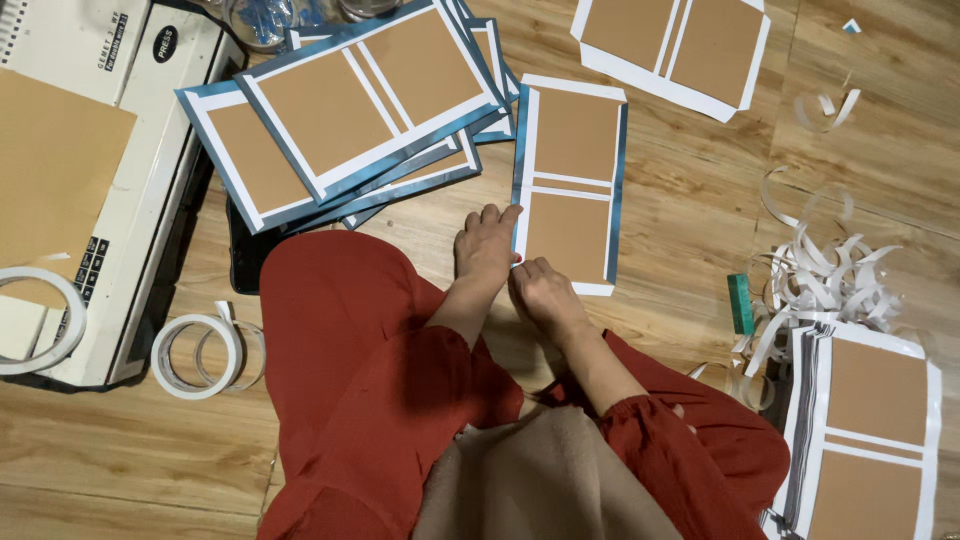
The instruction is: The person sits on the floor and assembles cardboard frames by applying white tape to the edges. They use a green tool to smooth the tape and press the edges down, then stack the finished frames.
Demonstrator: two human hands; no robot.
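Person sits on the wooden floor [680, 190], legs in red cloth, working close in front of the knees. The piece in hand is a book cover blank [568, 185]: two brown boards and a narrow spine strip laid on blue-edged sheet with white tape borders, flat on the floor just beyond the hands. Left hand [485, 250] lies flat, fingers spread and extended onto the blank's near-left edge; grip open, pressing rather than clasping, apparently to pin the sheet down. Right hand [545, 293] rests at the near-left corner, fingers curled low to the edge; cannot tell whether it pinches the border or only presses it. Far left, a fanned stack of finished covers [340, 120] overlaps a white binding machine [150, 150]. Two tape rolls [198, 355] lie left of the knee. Near right, another stack of blanks [870, 430], with peeled white tape backing strips [830, 280] heaped beside it, kept clear of the work.
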